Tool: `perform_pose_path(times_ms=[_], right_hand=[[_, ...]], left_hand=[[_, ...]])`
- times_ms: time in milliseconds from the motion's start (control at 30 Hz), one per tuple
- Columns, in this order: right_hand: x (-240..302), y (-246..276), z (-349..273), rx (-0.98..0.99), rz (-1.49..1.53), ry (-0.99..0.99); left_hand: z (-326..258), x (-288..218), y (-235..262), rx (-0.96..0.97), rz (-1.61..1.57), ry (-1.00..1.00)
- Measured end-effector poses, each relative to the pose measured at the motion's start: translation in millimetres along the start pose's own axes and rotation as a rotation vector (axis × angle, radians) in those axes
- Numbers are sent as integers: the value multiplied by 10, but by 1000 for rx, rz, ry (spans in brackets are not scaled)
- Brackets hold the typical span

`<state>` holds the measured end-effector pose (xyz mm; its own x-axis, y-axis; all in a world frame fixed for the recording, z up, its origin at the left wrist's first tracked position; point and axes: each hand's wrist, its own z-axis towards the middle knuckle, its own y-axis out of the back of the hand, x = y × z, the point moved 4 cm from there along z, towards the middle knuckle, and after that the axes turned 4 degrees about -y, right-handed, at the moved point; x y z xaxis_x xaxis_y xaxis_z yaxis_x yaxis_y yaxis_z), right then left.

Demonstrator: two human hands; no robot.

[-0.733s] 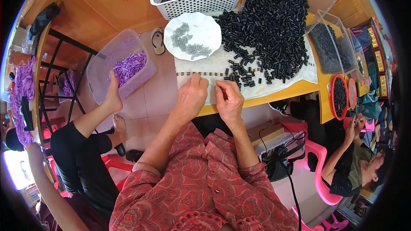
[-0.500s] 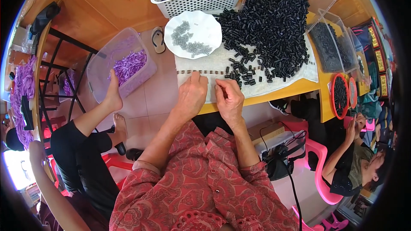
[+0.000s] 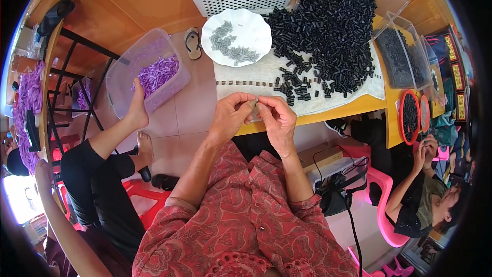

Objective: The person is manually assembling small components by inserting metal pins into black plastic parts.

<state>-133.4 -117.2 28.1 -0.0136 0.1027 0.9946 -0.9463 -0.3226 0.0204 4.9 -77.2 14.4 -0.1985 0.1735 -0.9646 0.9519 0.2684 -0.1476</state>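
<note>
"One clock face, centred where the person's two thumbs meet. What's leftmost?"

"A translucent plastic bin of thin purple strips, on the floor between nine and ten o'clock."

"And the left hand?"

"The left hand comes in from seven o'clock, its thumb and forefinger pinched at the tips."

"Above it?"

"A white scalloped plate near half past eleven, bearing small clear pieces and standing on a white cloth."

"What's gripped?"

"A tiny greyish piece, dead centre, between the fingertips of both hands, over the near part of the cloth. Its kind is too small to tell."

"The right hand?"

"The right hand slants in from five o'clock, thumb and forefinger pressed on that same piece."

"Further right?"

"Short black tubes, heaped around half past one; then, well apart at three o'clock, a round red plastic basket with black pieces inside"
</note>
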Motion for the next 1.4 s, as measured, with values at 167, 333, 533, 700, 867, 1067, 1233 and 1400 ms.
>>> perform_pose_path(times_ms=[167,333,533,700,867,1067,1233,1400], right_hand=[[-76,9,-28,-8,0,-65],[-52,-7,-26,-50,84,-96],[-86,15,-31,-38,78,-92],[-21,6,-29,0,37,-44],[-70,22,-41,-5,152,-191],[-31,41,-43,-18,236,-408],[-44,52,-67,-10,197,-382],[25,59,-54,8,32,-150]], left_hand=[[-83,-88,-76,-20,55,-10],[-104,-110,-89,0,51,-16],[-106,-39,-104,11,4,0],[-95,30,-90,25,-49,-2],[-106,3,-104,67,-49,-2],[-143,-24,-108,38,95,-76],[-152,-110,-89,-5,370,-259],[-173,-179,-93,-18,372,-262]])
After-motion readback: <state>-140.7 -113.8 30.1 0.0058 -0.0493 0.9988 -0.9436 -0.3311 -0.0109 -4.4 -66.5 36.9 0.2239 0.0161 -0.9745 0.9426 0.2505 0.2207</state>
